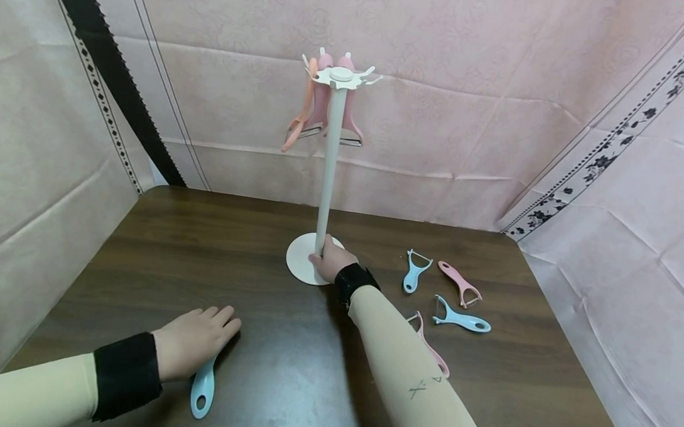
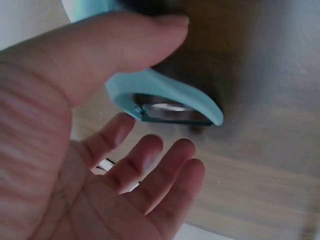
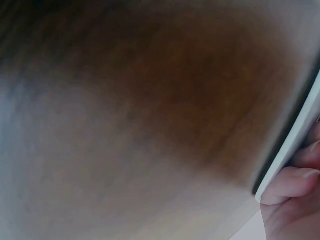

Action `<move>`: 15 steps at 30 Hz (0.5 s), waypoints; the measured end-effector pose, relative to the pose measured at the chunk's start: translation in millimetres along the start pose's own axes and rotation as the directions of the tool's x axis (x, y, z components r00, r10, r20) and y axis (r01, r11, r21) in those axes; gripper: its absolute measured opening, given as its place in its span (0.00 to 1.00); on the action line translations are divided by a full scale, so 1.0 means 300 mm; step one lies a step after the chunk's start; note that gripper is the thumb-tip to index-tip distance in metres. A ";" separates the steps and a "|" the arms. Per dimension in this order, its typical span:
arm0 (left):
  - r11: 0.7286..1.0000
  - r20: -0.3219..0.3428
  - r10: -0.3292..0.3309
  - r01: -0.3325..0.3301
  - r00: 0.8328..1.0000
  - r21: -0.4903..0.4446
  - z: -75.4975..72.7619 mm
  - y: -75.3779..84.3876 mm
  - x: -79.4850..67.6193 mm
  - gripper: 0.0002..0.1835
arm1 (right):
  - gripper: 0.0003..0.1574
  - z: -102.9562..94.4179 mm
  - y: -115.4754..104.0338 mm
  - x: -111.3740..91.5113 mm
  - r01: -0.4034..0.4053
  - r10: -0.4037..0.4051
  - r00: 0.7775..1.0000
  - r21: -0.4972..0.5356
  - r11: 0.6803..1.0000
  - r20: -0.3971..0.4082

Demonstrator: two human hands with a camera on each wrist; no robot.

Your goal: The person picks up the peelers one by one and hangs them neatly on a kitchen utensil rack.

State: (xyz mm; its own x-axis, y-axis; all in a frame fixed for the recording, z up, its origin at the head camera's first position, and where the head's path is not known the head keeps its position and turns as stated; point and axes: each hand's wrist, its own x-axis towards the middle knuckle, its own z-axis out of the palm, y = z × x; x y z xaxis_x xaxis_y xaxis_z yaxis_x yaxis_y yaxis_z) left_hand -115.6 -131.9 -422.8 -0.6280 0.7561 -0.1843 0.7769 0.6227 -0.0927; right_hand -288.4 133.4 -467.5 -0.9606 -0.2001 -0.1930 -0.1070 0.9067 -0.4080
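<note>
A white hanging stand (image 1: 330,169) with a round base (image 1: 301,260) stands near the back of the table. My right hand (image 1: 335,260) grips the foot of its pole, just above the base; the right wrist view shows curled fingers (image 3: 292,184) by the base's rim. Three peelers hang from the hooks: an orange one (image 1: 305,105) and two pink ones (image 1: 320,99). At the front left, my left hand (image 1: 196,340) lies over a light blue peeler (image 1: 202,388). Its thumb crosses the peeler in the left wrist view, while the other fingers spread loosely near the blade.
To the right of my right arm lie two blue peelers (image 1: 461,319) and two pink peelers (image 1: 459,283), one partly behind the forearm. The brown wooden table (image 1: 251,235) is bordered by cloth walls (image 1: 435,147) at the back and sides.
</note>
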 end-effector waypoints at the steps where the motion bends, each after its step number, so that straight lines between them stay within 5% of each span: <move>1: 1.000 -0.016 0.008 -0.008 1.000 0.012 0.002 0.005 -0.001 0.32 | 0.26 0.002 0.000 0.001 0.000 0.000 1.000 0.000 1.000 -0.001; 8: 0.998 -0.019 0.064 -0.065 0.998 -0.013 0.002 0.028 0.013 0.25 | 0.26 -0.007 -0.012 -0.017 -0.011 0.011 1.000 0.003 1.000 0.002; 15: 0.991 0.000 -0.010 0.010 1.000 -0.133 0.005 0.019 0.038 0.17 | 0.26 -0.003 -0.008 -0.010 -0.018 0.018 1.000 0.011 1.000 -0.010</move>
State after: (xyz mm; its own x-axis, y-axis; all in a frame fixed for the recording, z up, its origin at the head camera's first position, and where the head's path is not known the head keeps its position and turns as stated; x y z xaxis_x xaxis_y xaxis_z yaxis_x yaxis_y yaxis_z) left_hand -118.2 -119.9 -426.8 -0.6354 0.7500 -0.1838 0.7581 0.6512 0.0364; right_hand -285.5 132.2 -465.0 -0.9649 -0.1802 -0.1913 -0.0870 0.9059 -0.4144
